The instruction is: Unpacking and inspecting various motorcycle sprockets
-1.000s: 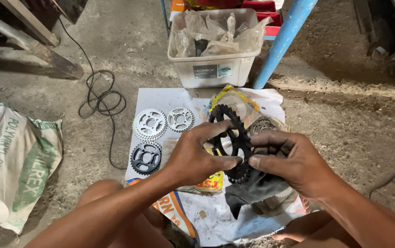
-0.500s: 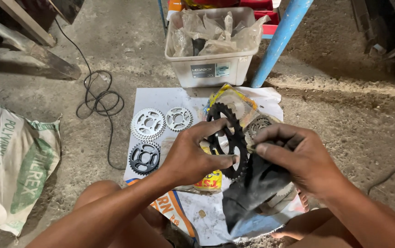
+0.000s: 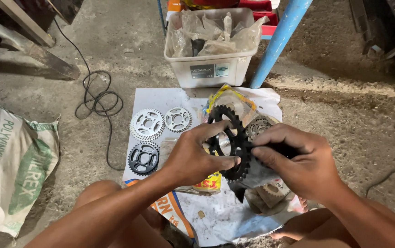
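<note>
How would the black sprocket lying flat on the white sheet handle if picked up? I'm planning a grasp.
The black sprocket looks like rigid metal, so probably stiff and heavy for its size. Lying flat, it should slide rather than roll. Its toothed rim and cut-outs likely give fingers purchase, though the teeth may bite.

Bare concrete floor (image 3: 344,128) with a white sheet (image 3: 160,98) spread on it.
On the sheet lie two silver sprockets (image 3: 147,124) (image 3: 178,119) and a black sprocket (image 3: 143,158). Straight on the floor sit a white plastic tub (image 3: 211,69), a coiled black cable (image 3: 98,98), a printed woven sack (image 3: 9,160) and a blue post (image 3: 277,41).
</note>
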